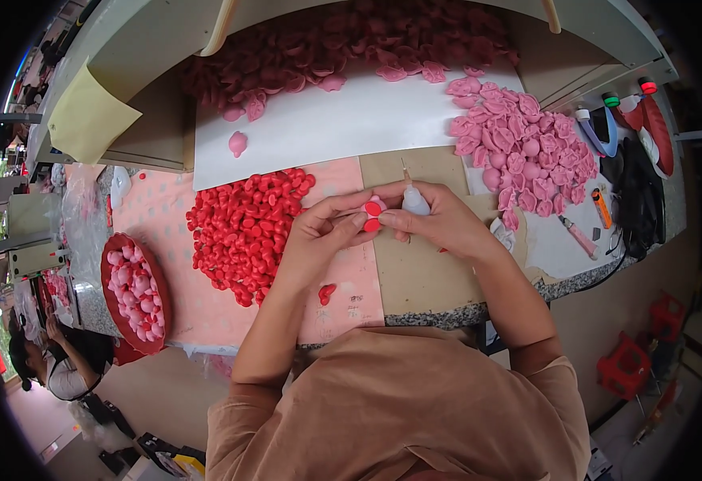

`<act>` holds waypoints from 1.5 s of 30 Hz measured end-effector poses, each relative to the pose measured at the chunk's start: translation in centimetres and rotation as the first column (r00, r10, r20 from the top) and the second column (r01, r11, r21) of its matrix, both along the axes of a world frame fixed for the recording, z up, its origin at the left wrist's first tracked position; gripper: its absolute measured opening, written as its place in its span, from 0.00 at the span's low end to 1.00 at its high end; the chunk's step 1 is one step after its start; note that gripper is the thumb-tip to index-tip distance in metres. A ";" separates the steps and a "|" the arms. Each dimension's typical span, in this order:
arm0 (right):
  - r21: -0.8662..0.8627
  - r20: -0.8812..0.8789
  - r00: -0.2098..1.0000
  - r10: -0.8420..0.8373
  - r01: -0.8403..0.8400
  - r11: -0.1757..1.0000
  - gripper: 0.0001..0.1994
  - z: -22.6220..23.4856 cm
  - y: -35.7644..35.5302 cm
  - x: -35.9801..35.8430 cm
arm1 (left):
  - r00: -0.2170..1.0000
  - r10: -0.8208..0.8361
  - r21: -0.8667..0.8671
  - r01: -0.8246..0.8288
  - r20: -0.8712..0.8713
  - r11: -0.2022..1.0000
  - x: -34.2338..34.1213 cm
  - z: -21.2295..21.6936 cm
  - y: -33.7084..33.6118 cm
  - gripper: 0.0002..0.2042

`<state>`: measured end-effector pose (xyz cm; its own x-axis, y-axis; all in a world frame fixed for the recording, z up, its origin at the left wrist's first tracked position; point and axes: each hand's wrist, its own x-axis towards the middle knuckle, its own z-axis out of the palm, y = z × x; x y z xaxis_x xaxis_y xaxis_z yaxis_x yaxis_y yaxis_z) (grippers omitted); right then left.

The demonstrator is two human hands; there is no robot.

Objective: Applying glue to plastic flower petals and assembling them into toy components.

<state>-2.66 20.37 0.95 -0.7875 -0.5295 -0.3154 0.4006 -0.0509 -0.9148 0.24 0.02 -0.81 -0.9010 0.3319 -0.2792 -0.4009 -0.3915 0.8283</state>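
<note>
Above the middle of the bench, both my hands are closed in a pinch close together. My left hand (325,223) grips a small pink piece (377,200), mostly hidden by fingers, with two red oval-faced parts (373,208) on or against it. My right hand (439,220) steadies the red parts with its thumb and also holds a pale squeeze bottle (415,202) whose thin needle tip points away from me. Just left of my left hand spreads a heap of small glossy red pieces (243,228). A joined pair of red pieces (327,293) lies apart, nearer me.
Pink petal-like pieces (527,152) are piled at the right, with more (351,40) under the shelf. A red basin (164,309) of pink rounded pieces stands left. An orange cutter (601,207) and a tube (579,237) lie right. Another person (62,361) sits far left.
</note>
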 end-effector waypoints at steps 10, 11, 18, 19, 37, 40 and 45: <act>0.076 0.065 0.989 0.133 -0.138 0.988 0.16 0.8 0.6 -0.4 | 0.982 -0.142 -0.033 0.147 0.125 0.989 -0.2 1.2 -0.2 0.11; 0.077 0.067 0.989 0.135 -0.140 0.987 0.16 0.6 0.6 -0.4 | 0.978 -0.163 -0.035 0.168 0.129 0.985 -0.2 1.1 -0.3 0.10; 0.067 0.058 0.986 0.154 -0.158 0.985 0.15 0.1 0.8 -0.3 | 0.976 -0.184 -0.046 0.190 0.115 0.981 -0.1 1.0 -0.4 0.10; 0.071 0.061 0.986 0.154 -0.158 0.985 0.14 0.0 0.7 -0.3 | 0.972 -0.186 -0.048 0.194 0.143 0.980 -0.1 1.0 -0.5 0.09; 0.053 0.116 0.979 0.170 -0.177 0.983 0.12 -0.6 0.5 -0.3 | 0.971 -0.196 0.010 0.196 0.140 0.981 -0.2 0.6 -0.8 0.09; 0.040 0.127 0.978 0.166 -0.173 0.984 0.12 -0.6 0.5 -0.3 | 0.969 -0.198 0.007 0.199 0.148 0.980 -0.3 0.5 -0.8 0.09; 0.044 0.136 0.978 0.156 -0.163 0.986 0.12 -0.5 0.4 -0.2 | 0.971 -0.197 0.010 0.197 0.137 0.980 -0.2 0.5 -0.9 0.09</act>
